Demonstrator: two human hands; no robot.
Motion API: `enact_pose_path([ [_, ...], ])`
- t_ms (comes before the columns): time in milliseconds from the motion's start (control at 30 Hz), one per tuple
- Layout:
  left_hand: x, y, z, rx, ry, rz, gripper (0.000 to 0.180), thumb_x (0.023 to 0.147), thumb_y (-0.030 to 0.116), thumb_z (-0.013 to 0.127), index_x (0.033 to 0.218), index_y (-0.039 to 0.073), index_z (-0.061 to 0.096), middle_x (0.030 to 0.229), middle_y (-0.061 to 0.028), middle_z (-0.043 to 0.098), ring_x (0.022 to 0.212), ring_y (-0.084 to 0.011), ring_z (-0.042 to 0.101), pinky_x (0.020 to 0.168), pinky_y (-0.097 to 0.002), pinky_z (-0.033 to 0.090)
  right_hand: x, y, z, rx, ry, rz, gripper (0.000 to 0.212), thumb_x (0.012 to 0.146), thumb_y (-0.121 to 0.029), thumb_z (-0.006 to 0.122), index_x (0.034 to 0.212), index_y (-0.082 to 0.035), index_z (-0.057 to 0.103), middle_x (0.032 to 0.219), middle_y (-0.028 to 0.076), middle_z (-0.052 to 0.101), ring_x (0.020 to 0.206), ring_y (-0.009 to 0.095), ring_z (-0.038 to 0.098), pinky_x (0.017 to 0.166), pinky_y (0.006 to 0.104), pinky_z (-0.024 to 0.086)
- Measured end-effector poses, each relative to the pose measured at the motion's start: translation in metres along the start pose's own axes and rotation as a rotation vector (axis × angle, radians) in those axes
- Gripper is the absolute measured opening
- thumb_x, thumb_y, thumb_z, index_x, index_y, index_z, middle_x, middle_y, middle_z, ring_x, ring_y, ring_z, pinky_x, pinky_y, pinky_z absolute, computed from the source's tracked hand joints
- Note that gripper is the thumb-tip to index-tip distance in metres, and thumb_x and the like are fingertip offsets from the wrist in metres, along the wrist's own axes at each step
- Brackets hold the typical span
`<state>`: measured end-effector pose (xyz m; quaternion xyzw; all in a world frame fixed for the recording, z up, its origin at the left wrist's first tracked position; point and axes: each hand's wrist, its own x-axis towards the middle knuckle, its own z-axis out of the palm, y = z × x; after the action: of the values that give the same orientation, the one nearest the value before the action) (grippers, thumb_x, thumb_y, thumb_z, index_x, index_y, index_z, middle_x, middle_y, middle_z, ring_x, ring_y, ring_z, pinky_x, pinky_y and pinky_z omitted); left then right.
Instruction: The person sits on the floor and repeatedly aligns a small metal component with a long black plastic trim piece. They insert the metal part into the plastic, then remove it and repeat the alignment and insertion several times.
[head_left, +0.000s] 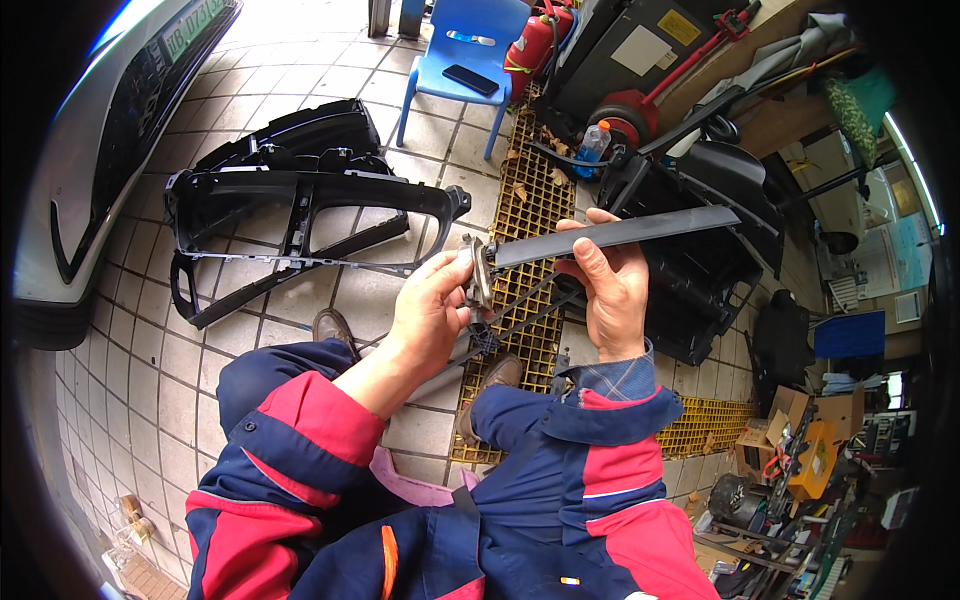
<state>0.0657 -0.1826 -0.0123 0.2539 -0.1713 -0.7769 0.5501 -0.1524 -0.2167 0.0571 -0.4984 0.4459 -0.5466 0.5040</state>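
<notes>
A long flat dark grey slat (630, 235) is held out in front of me, running from the middle to the upper right. My right hand (612, 290) grips it from below, its thumb lying along the near side. At the slat's left end is a small worn metal-looking bracket (479, 275), pinched between the thumb and fingers of my left hand (425, 310). Whether bracket and slat are joined cannot be made out. Just under the bracket shows a black plastic piece with thin rods (487, 340), partly hidden by my left hand.
Black plastic frames (300, 215) lie on the tiles at left, beside a white car (75, 190). A yellow floor grating (530, 190) runs between my feet and a blue chair (465, 55) with a phone on it. Black panels (690, 290) and a bottle (593, 148) stand right.
</notes>
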Motion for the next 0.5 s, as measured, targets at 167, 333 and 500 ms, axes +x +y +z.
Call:
enact_pose_path([
  [167, -0.0004, 0.0002, -0.0011, 0.013, 0.003, 0.009, 0.025, 0.109, 0.024, 0.058, 0.125, 0.005, 0.061, 0.113, -0.0051, 0.072, 0.095, -0.0144, 0.07, 0.08, -0.0377, 0.058, -0.0003, -0.0015, -0.0006, 0.033, -0.022, -0.001, 0.052, 0.099, -0.014, 0.076, 0.142, 0.001, 0.051, 0.129, 0.02, 0.07, 0.114, 0.024, 0.072, 0.093, 0.0346, 0.063],
  [333, 0.0001, 0.0005, -0.0016, -0.002, 0.025, 0.013, 0.026, 0.109, 0.022, 0.058, 0.127, 0.004, 0.06, 0.113, -0.0055, 0.072, 0.094, -0.0146, 0.071, 0.079, -0.0351, 0.057, 0.0002, -0.0017, -0.0009, 0.074, -0.05, -0.025, 0.052, 0.099, -0.012, 0.075, 0.142, 0.001, 0.051, 0.129, 0.02, 0.07, 0.114, 0.025, 0.072, 0.093, 0.0345, 0.063],
  [500, -0.0007, -0.0005, -0.0017, 0.01, 0.019, 0.019, 0.027, 0.109, 0.023, 0.058, 0.128, 0.004, 0.06, 0.113, -0.0057, 0.072, 0.094, -0.0147, 0.071, 0.078, -0.035, 0.058, 0.0003, 0.0003, -0.0019, 0.028, 0.008, -0.007, 0.052, 0.099, -0.017, 0.078, 0.141, 0.0, 0.052, 0.127, 0.019, 0.071, 0.111, 0.024, 0.072, 0.092, 0.0345, 0.063],
])
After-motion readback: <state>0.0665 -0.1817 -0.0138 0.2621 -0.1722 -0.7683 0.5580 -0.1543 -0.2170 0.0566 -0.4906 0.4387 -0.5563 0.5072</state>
